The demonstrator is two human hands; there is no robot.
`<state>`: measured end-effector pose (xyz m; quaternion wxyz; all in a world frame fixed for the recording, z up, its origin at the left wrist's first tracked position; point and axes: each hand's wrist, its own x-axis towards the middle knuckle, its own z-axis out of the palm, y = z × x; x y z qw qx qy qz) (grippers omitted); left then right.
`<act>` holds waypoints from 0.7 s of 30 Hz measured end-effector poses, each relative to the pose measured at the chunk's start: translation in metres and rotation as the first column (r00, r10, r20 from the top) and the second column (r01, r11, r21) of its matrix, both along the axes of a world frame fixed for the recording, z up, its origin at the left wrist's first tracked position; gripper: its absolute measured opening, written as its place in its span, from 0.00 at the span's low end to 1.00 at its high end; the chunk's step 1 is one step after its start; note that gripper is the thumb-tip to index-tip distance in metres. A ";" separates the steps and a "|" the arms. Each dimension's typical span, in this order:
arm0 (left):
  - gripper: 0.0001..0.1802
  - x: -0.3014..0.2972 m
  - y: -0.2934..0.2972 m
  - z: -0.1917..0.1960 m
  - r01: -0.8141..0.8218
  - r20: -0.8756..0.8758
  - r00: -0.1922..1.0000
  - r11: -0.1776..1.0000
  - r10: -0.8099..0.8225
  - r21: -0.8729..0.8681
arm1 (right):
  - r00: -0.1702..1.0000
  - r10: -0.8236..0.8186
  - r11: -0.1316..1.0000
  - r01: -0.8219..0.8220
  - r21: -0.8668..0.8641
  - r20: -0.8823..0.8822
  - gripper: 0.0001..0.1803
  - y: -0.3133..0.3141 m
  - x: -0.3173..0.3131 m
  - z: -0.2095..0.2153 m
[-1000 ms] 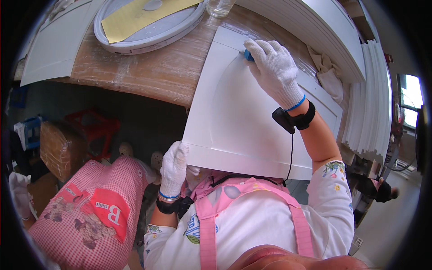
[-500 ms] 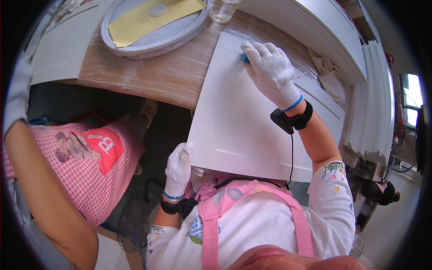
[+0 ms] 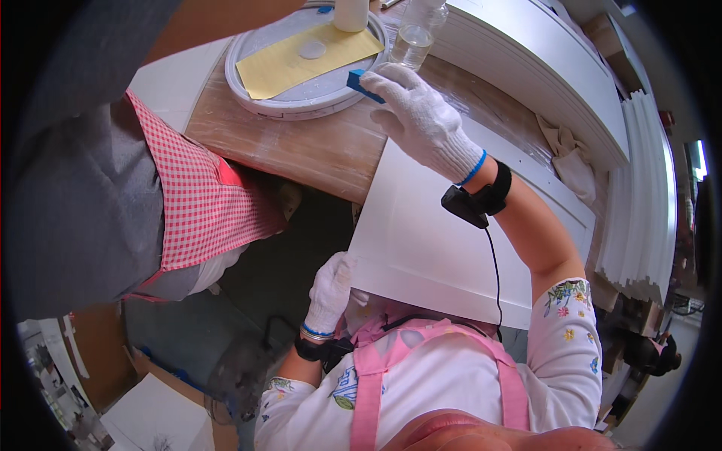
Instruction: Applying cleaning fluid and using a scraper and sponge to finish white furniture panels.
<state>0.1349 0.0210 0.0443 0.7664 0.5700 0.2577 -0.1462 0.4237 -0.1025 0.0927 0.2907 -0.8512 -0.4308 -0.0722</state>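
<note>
A white framed door panel (image 3: 451, 203) lies on the table in front of me, its near edge against my pink apron. My left hand (image 3: 329, 293), in a white knit glove, grips the panel's near left corner with the fingers partly hidden underneath. My right hand (image 3: 425, 116), gloved too, is raised over the panel's far left end. Between its thumb and fingers it pinches a small blue block (image 3: 365, 86), sponge-like in look. That block is beside the rim of a round white lid (image 3: 301, 110). A yellow sheet (image 3: 282, 71) with a pale round spot lies on the lid.
A clear container of liquid (image 3: 412, 46) and a white bottle (image 3: 351, 13) are at the back. Long white panels (image 3: 541, 71) stand behind, with a beige cloth (image 3: 573, 161) beside them. At left, a co-worker in a checked apron (image 3: 199, 203) reaches an arm over the table.
My right hand has lifted the blue block off the panel and moved toward the round lid. The co-worker has leaned in, arm across the table. My left hand stays at the corner.
</note>
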 end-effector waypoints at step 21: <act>0.29 -0.002 -0.010 -0.013 0.000 0.028 1.000 0.995 -0.003 0.104 | 0.996 -0.089 0.957 0.088 -0.277 0.008 0.32 -0.048 -0.002 -0.009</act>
